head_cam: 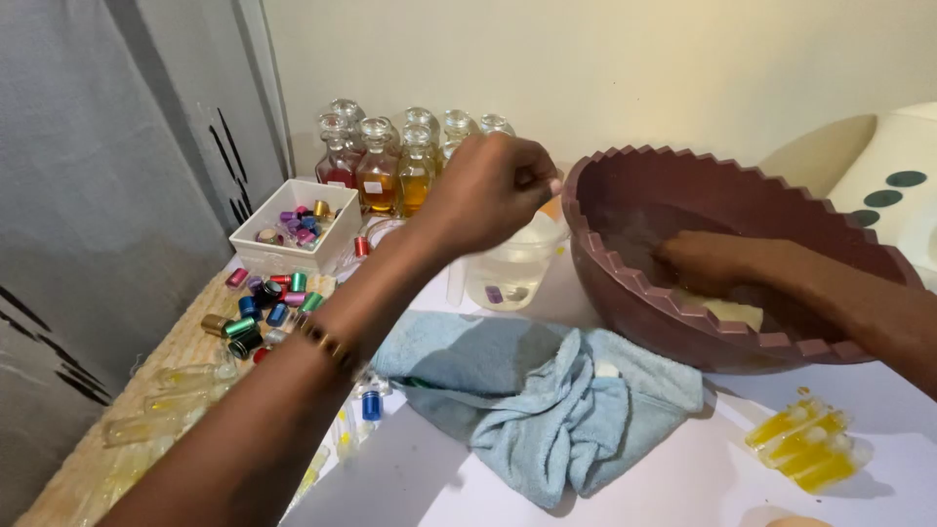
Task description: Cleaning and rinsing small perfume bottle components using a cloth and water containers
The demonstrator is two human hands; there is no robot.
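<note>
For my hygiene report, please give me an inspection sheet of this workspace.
Surface: white table, woven mat at left.
Job's things: brown basin; clear beaker beside it.
Clutter: blue towel, coloured caps, white box, glass bottles, yellow vials.
Grippers: left hand closed above beaker, contents unclear; right hand inside basin.
Cables: nothing seen.
Surroundings: cream wall, grey curtain.

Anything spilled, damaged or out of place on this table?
Nothing is spilled or broken. The loose metallic caps lie scattered on the woven mat beside their white box, and the blue towel is bunched. The right hand is inside the brown basin; the left hand hovers over a clear cup.
</note>
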